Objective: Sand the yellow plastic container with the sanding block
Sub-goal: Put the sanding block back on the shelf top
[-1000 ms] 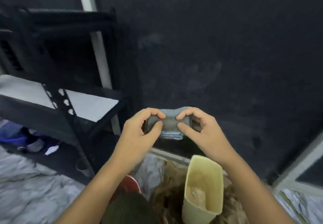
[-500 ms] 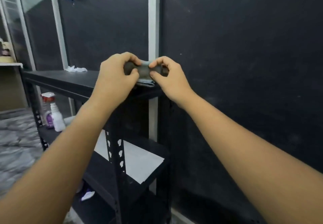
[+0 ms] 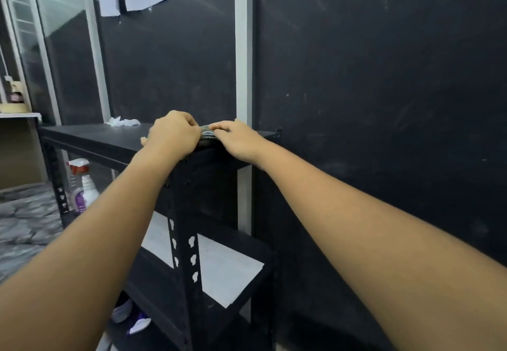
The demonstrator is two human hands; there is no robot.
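Note:
Both arms reach forward to the top of a black metal shelf rack [image 3: 90, 136]. My left hand [image 3: 175, 134] and my right hand [image 3: 238, 139] pinch the grey sanding block [image 3: 206, 134] between them. The block rests on the right end of the top shelf, mostly hidden by my fingers. The yellow plastic container is out of view.
A white crumpled cloth [image 3: 122, 122] lies further left on the top shelf. A spray bottle [image 3: 82, 186] stands on the middle shelf. White sheets [image 3: 219, 265] line the lower shelf. A dark wall with a white post [image 3: 242, 49] is right behind the rack.
The view lifted from the floor, and the yellow container dropped out of sight. My hands carried the sanding block up and set it down onto the top shelf.

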